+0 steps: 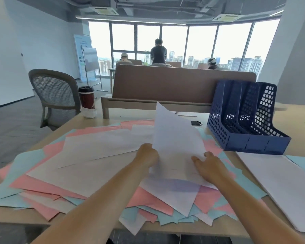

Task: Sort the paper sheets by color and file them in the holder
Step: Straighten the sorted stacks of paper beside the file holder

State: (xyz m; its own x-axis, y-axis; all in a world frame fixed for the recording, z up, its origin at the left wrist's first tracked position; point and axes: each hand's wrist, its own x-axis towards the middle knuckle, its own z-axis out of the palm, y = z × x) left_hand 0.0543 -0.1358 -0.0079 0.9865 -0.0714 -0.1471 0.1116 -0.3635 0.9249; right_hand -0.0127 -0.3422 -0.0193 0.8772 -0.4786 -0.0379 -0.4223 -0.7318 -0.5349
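A loose heap of white, pink and light-blue paper sheets [88, 166] covers the desk in front of me. My left hand [147, 156] grips the lower left edge of a white sheet [174, 138] that stands lifted, its far corner pointing up. My right hand [209, 163] lies on the lower right part of that same white paper with its fingers spread fairly straight. The dark blue mesh file holder [245, 120] stands at the back right of the desk, its slots showing no paper.
A separate stack of white sheets [285, 184] lies at the right, with a light-blue sheet [303, 163] beside it. A red cup [86, 97] stands at the back left, a black object [196, 122] near the holder, a grey chair [55, 94] left. People sit beyond the brown partition [165, 85].
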